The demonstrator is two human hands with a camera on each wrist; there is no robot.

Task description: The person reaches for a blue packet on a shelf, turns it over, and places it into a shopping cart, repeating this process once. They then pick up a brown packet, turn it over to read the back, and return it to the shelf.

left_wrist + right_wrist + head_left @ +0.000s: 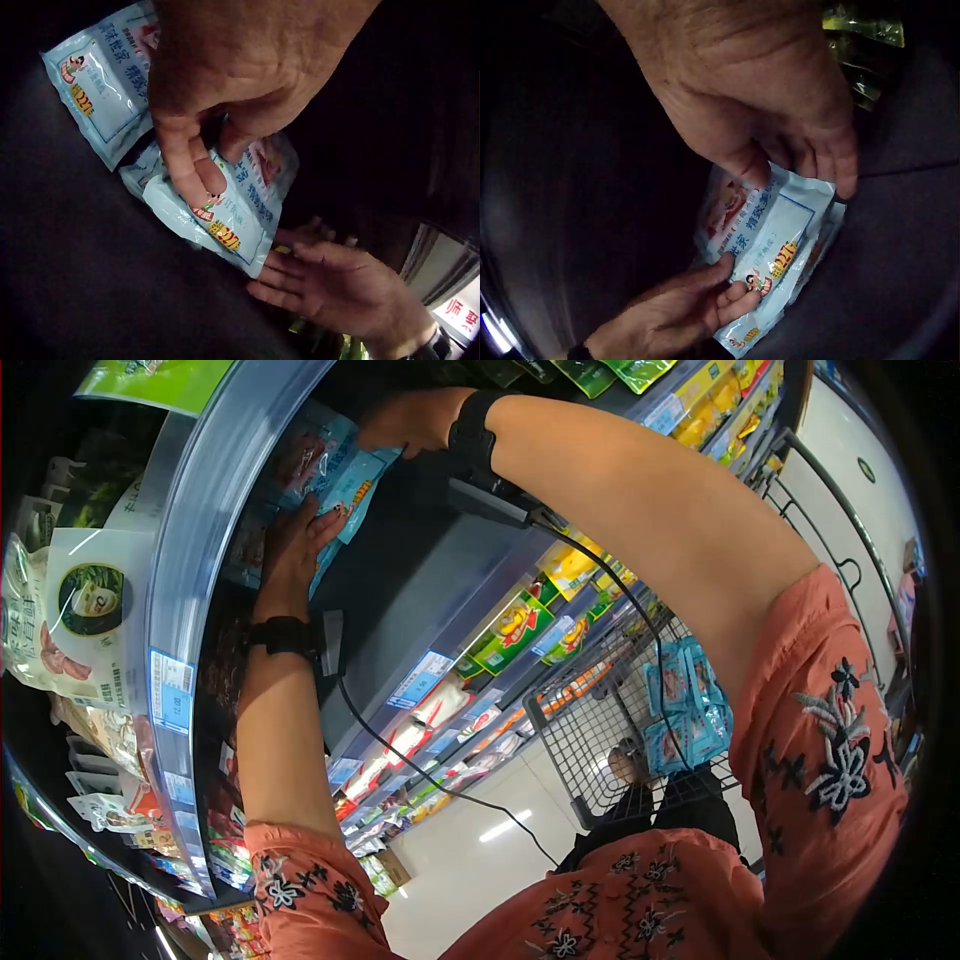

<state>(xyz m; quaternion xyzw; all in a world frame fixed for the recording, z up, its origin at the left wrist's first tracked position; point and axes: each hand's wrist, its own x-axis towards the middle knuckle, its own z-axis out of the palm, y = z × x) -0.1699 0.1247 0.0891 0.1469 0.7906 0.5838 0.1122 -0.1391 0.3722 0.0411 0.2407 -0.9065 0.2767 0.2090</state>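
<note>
On a dark shelf lie light blue printed food packets [357, 478], some overlapping in a stack. My left hand [290, 550] pinches the top packet [244, 202] near its printed end, with thumb and fingers close together on its face. At the packet's opposite edge, my right hand [420, 422] grips it, the thumb [750, 165] on the face and the fingers around the side. Another blue packet [97, 90] lies beside the stack, partly hidden behind my left hand in the left wrist view.
The shelf's price-tag edge [420, 678] runs below my arms, with lower shelves of bagged goods [515, 630]. A wire shopping cart [590, 760] holding several blue packets [690, 705] stands near my legs. Cables hang from both wrist cameras. Dark green packets [862, 45] lie farther along the shelf.
</note>
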